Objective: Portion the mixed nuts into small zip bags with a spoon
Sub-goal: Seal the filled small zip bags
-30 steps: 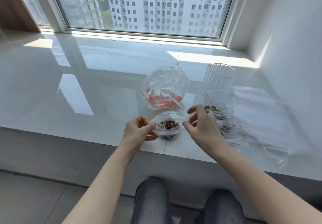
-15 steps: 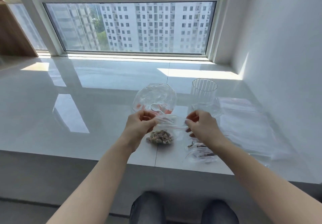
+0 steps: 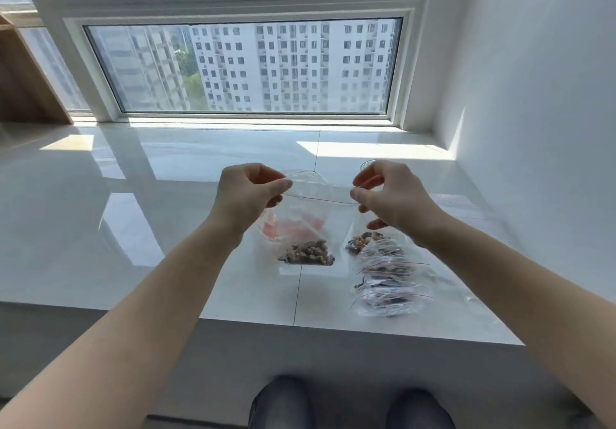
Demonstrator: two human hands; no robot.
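Clear glossy plastic zip bag (image 3: 311, 218)

You get bright daylight from the window (image 3: 245, 65); sun patches and glare lie along the sill's (image 3: 133, 228) far edge. Straight lines bow near the frame edges, and detail is slightly soft.

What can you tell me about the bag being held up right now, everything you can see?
The bag is small, clear, thin plastic with a red line across its zip top. It hangs upright above the sill, stretched between both hands: the left hand pinches its top left corner, the right hand its top right. A small heap of mixed nuts sits at its bottom, the rest being empty. Whether the zip is sealed cannot be told. Its bottom hangs near the sill; contact is unclear.
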